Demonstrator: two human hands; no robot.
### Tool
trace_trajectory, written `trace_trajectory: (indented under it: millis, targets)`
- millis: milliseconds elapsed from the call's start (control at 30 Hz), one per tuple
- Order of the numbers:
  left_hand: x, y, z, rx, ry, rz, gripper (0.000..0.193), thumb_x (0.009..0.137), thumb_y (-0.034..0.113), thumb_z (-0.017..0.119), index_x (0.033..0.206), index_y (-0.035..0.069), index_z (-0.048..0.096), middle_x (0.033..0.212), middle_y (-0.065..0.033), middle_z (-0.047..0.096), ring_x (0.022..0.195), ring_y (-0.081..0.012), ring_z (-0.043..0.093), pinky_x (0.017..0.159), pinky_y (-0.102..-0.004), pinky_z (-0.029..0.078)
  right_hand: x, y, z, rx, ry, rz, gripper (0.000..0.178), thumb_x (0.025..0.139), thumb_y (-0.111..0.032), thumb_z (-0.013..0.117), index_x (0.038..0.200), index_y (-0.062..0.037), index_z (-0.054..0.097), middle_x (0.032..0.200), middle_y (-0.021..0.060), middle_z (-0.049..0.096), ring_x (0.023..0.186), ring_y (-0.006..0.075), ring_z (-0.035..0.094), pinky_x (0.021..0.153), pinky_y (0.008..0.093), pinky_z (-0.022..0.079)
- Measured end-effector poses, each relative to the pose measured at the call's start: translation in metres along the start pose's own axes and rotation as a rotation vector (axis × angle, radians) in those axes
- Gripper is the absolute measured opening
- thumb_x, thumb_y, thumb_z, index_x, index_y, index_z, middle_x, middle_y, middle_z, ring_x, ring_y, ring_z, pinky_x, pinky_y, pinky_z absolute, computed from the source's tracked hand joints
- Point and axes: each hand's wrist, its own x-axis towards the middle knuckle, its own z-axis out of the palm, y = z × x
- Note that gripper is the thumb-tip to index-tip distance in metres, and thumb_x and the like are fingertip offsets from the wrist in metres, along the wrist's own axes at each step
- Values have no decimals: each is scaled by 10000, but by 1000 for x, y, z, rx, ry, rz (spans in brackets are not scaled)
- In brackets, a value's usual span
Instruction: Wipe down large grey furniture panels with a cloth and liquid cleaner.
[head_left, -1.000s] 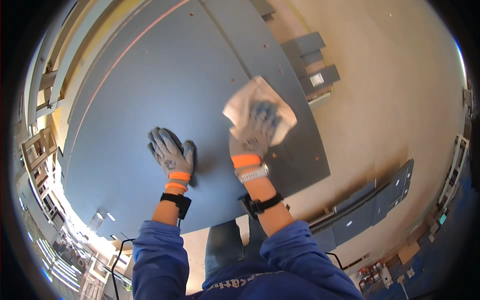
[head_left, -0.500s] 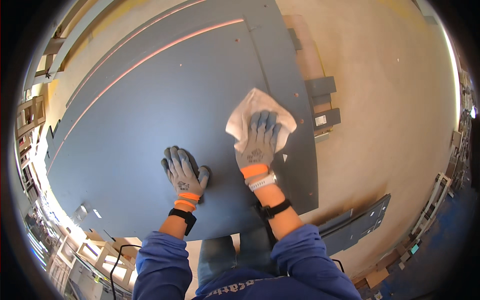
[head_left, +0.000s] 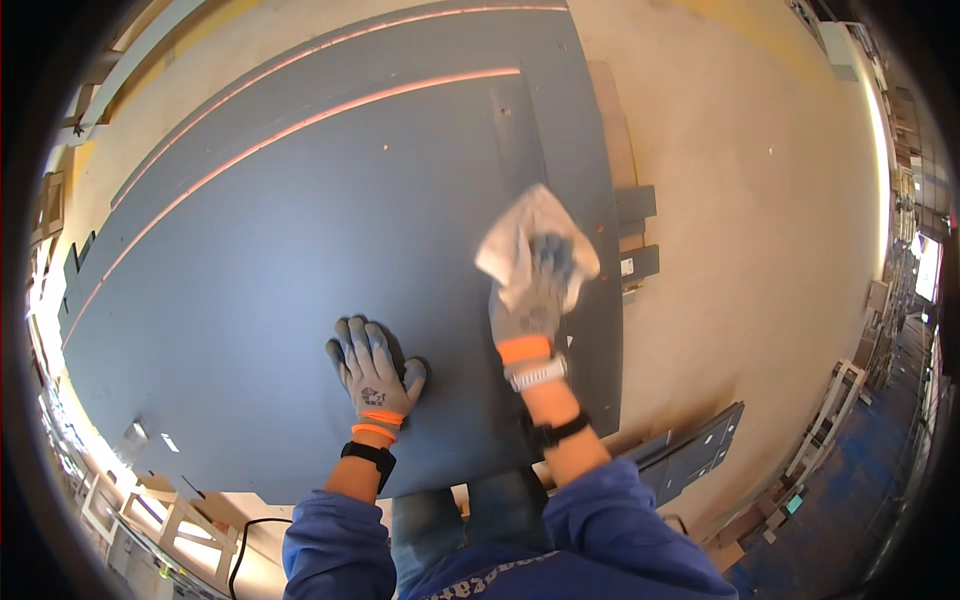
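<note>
A large dark grey panel (head_left: 270,270) with pinkish slots and small holes lies beneath both of my hands. My left hand (head_left: 374,370), in a grey glove with an orange cuff, rests flat on it near the front edge, fingers spread and nothing in them. A pale cloth (head_left: 515,240) is bunched under my right hand (head_left: 535,290), which presses it against the panel toward the right side. Motion blurs the gloved fingers there, and the folds hide part of their grip.
Beyond the panel's right edge, small grey pieces (head_left: 636,203) stick out over a tan floor (head_left: 740,250). A stack of long dark panels (head_left: 690,452) lies at the lower right. Wooden frames (head_left: 180,535) stand at the lower left, with a black cable (head_left: 240,550) close by.
The cloth and my right hand have shifted slightly right. My left hand stays flat on the panel. The whole view has also moved a little.
</note>
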Motion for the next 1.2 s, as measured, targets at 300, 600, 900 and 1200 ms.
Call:
trace_trajectory:
  millis: [300,600,900,1200]
  targets:
    - [0,5,21,-57,36,82,761,749,400,633,1303,-59,385,1438,-324,266,1285,-492,313,1034,-594,263,138,1,-11,115,442,-47,627,860,-307,556,1419,-91,371,1314,200,480,1272,386,413,1105,462,277]
    - [-3,-4,11,28,43,47,784,768,404,615,1348,-56,358,1466,-295,257,1319,-484,279,1075,-571,237,-24,45,34,-120,121,-68,732,796,-364,624,1460,-238,343,1346,193,452,1283,389,395,1073,542,289]
    - [-6,-14,27,82,211,129,751,788,421,600,1315,-65,376,1465,-306,267,1304,-477,314,1067,-554,252,111,15,-27,87,326,-363,420,913,-273,433,1252,-40,514,1231,199,530,1183,335,488,1013,433,362]
    - [-2,-4,25,90,279,160,778,789,433,601,1368,-22,351,1462,-268,288,1337,-431,284,1078,-518,251,-267,148,81,-58,-20,41,547,767,-265,639,1274,-91,527,1339,207,471,1244,405,448,1038,451,378]
